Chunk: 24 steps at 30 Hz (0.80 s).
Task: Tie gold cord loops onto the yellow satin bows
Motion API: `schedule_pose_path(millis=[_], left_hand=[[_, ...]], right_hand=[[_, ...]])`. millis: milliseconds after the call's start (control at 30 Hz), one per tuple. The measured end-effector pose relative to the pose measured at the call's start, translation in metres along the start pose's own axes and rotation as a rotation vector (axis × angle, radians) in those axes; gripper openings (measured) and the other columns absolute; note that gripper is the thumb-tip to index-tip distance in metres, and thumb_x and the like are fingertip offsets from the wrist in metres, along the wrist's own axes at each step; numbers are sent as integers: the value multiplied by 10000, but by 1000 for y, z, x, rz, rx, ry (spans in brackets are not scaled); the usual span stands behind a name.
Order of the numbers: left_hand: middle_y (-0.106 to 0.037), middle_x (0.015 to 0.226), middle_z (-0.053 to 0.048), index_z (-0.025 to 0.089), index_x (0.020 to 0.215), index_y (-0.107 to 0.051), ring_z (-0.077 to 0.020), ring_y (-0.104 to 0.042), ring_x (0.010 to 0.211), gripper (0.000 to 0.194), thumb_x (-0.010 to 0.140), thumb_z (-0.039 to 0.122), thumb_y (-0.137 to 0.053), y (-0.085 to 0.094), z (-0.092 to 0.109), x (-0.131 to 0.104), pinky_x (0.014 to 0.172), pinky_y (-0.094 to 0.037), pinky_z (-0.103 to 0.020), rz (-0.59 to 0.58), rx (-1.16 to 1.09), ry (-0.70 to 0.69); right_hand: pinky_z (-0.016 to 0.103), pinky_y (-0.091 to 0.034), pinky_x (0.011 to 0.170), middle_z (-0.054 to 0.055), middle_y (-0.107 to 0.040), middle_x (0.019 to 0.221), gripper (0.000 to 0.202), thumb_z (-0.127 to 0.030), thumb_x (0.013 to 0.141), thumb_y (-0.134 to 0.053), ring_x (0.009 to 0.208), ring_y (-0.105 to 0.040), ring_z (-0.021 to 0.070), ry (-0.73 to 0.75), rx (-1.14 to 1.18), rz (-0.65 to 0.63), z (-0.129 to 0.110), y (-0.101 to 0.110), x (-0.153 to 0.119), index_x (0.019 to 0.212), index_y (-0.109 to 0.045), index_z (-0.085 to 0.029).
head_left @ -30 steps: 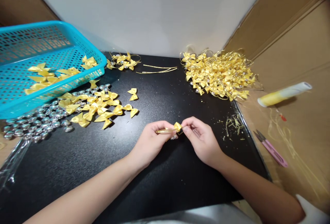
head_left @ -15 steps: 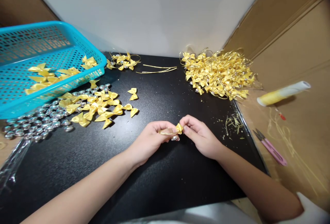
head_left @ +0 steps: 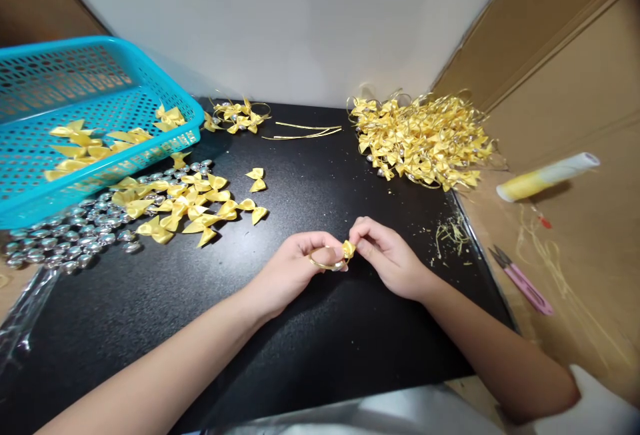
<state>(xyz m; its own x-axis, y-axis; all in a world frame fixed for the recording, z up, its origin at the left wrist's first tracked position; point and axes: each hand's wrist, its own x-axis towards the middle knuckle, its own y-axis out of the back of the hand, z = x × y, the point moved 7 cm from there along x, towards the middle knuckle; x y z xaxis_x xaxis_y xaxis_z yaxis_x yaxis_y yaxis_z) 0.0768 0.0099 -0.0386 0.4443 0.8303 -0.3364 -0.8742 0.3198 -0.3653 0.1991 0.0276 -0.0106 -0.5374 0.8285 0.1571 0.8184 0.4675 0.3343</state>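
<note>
Above the front middle of the black table (head_left: pixel 310 348), my left hand (head_left: pixel 300 261) pinches a small yellow satin bow (head_left: pixel 349 249) between thumb and fingers. A gold cord loop (head_left: pixel 320 266) hangs from the bow over my left thumb. Part of a silvery bead (head_left: pixel 340 265) shows beneath it, mostly covered by the fingers. My right hand (head_left: pixel 390 258) is closed at the bow's right side, thumb and forefinger pressed together on its edge. Whether a cord end is also between those fingertips is too small to tell.
Loose bows (head_left: pixel 187 205) and silvery beads (head_left: pixel 75 238) lie at left by a blue basket (head_left: pixel 195 129) holding more bows. Finished-looking looped bows (head_left: pixel 420 141) are heaped back right. Gold cords (head_left: pixel 305 133) lie behind. Pink thread snips (head_left: pixel 525 285) and a tube (head_left: pixel 550 175) rest at right.
The gold loop has tilted and hangs lower and more open at my left thumb. The right fingers have shifted slightly at the bow. The whole view has moved a little.
</note>
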Motion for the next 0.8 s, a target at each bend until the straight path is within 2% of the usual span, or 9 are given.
schedule_pose_path(millis=[100, 167, 333, 500, 667, 800], left_hand=[[-639, 654, 42, 179, 764, -624, -89, -536, 635, 60, 798, 213, -660, -1, 2, 0, 648, -368, -224, 1, -41, -56], [-635, 667, 51, 192, 811, -594, -93, -567, 658, 72, 795, 181, -664, -1, 4, -1, 654, -384, -220, 5, -72, -101], [-624, 684, 45, 188, 779, -573, -92, -576, 661, 84, 810, 149, -639, 0, 7, -2, 631, -387, -212, 12, -84, -167], [-628, 674, 35, 179, 739, -616, -90, -559, 659, 84, 821, 184, -634, 1, 5, -1, 650, -380, -219, 32, -58, -148], [-635, 682, 37, 184, 756, -642, -87, -559, 666, 49, 794, 210, -659, 5, -1, 0, 640, -359, -214, 83, -98, -64], [-635, 681, 38, 184, 749, -655, -84, -567, 663, 54, 792, 216, -662, 6, -2, 0, 635, -364, -209, 111, -113, -54]], right_hand=[[305, -394, 743, 4, -532, 777, 204, -284, 1006, -432, 773, -497, 159, 11, -31, 3, 1, 0, 0, 836, -526, -220], [304, -396, 746, 4, -531, 776, 203, -283, 1004, -435, 777, -499, 160, 3, -33, 0, 3, -2, -1, 837, -530, -220], [299, -408, 760, 3, -545, 794, 217, -319, 1003, -437, 789, -525, 155, -47, 17, -7, 7, -6, -1, 836, -533, -218], [285, -424, 736, 3, -559, 810, 220, -362, 991, -447, 769, -545, 147, -102, 65, 16, 10, -7, -1, 842, -523, -217], [273, -419, 723, -6, -554, 797, 144, -291, 964, -468, 743, -528, 139, -146, 78, 35, 13, -7, -1, 854, -523, -216], [273, -421, 721, -6, -556, 793, 130, -279, 953, -469, 738, -526, 140, -160, 75, 42, 15, -6, -2, 855, -528, -215]])
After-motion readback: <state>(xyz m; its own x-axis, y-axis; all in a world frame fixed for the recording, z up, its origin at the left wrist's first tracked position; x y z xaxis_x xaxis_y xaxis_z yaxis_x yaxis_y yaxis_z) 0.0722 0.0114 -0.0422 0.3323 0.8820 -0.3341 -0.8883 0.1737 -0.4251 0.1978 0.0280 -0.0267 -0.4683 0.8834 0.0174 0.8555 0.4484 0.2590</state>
